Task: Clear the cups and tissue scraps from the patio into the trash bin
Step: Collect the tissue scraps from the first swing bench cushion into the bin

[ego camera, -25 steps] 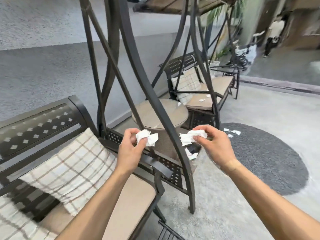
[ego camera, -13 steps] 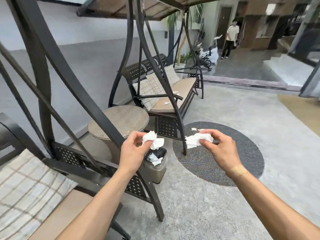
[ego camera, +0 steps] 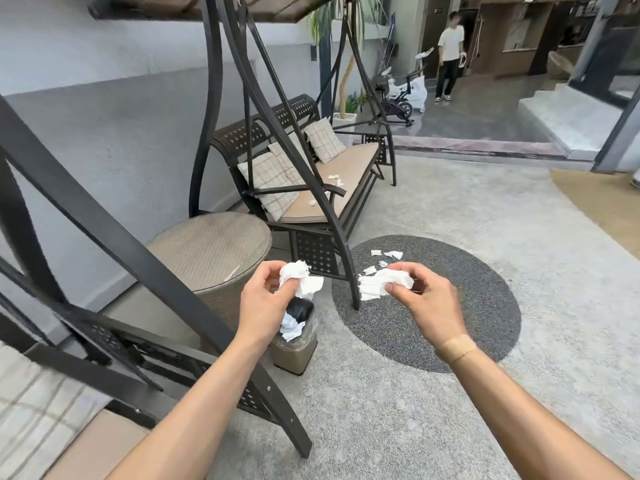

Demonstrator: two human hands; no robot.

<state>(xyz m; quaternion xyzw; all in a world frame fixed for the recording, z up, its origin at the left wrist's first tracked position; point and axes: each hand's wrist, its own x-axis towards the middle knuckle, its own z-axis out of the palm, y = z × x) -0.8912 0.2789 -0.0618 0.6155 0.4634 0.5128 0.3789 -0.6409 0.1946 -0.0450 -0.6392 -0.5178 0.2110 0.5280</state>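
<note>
Both arms extended forward over the patio floor. Left hand (ego camera: 266,303) pinches a crumpled wad of white tissue (ego camera: 300,279) between thumb and curled fingers; the wad sticks out above and to the right of the knuckles. Right hand (ego camera: 427,303) grips a second, flatter bunch of tissue (ego camera: 382,284), fingers curled round it, paper fanning out to the left. A tan adhesive bandage (ego camera: 456,348) crosses the right wrist.

Trash bin (ego camera: 294,355) — small, tan, lined with a clear bag — stands on the concrete directly below the left hand, beside the round wicker side table (ego camera: 211,251). White crumpled paper already lies inside it, against something dark.

Loose tissue scraps (ego camera: 387,254) lie on the round dark mat (ego camera: 485,306), just beyond the right hand. More scraps (ego camera: 334,178) sit on the seat cushion of the far swing bench (ego camera: 349,168), near its plaid pillows.

Near swing frame (ego camera: 145,258) cuts diagonally across the left foreground. Background: a person (ego camera: 449,53) standing by a white exercise bike (ego camera: 403,95).
</note>
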